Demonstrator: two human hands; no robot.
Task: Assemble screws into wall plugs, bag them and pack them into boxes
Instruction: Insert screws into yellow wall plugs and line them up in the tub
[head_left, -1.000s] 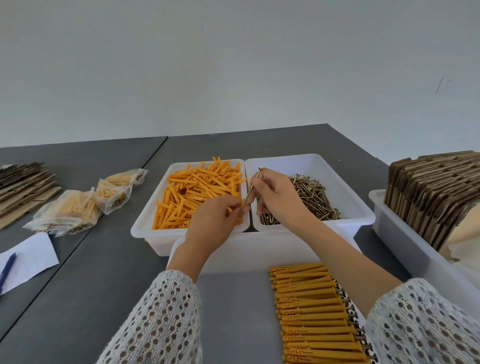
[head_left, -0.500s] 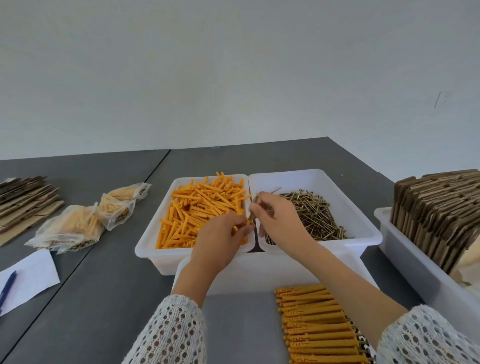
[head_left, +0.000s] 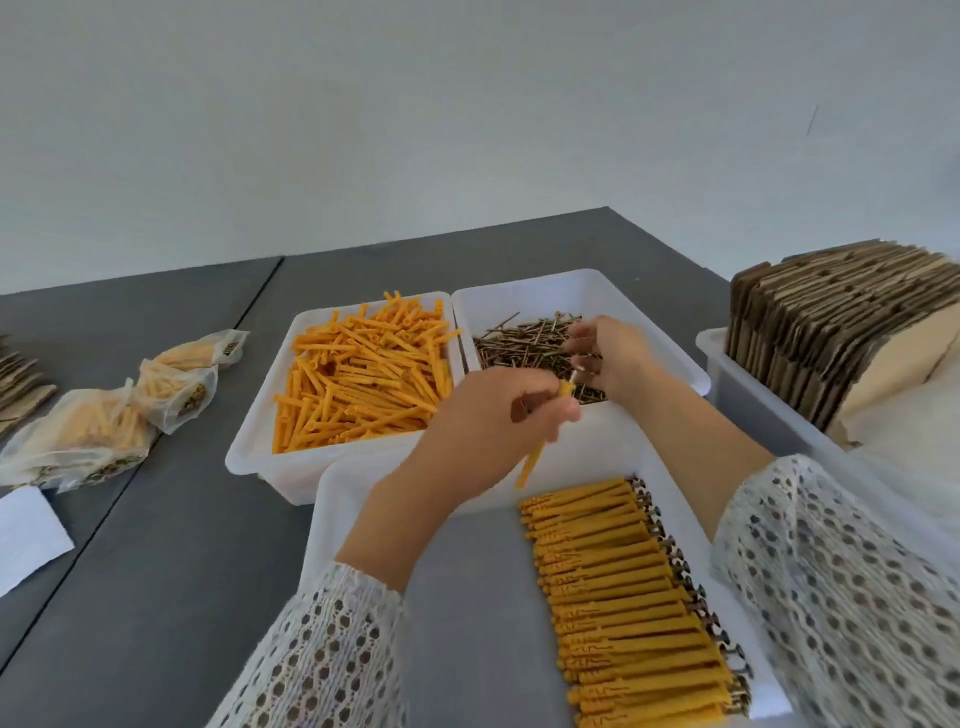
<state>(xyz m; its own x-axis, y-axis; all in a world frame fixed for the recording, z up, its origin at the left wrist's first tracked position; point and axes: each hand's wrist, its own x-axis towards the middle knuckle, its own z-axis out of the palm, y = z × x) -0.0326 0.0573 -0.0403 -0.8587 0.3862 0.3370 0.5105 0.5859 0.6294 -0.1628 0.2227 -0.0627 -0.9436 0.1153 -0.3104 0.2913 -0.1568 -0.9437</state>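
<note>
My left hand (head_left: 498, 415) pinches an orange wall plug (head_left: 540, 441), long axis steep, tip pointing down-left toward me; right hand (head_left: 608, 353), fingers loosely spread, rests over the screws (head_left: 519, 343).

The bags' (head_left: 179, 384) dark labels are too blurred to read.

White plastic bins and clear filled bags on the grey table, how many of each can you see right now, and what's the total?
White plastic bins: 4, holding loose orange plugs, screws, assembled plugs and flat cardboard
Clear filled bags: 3
Total: 7
</note>
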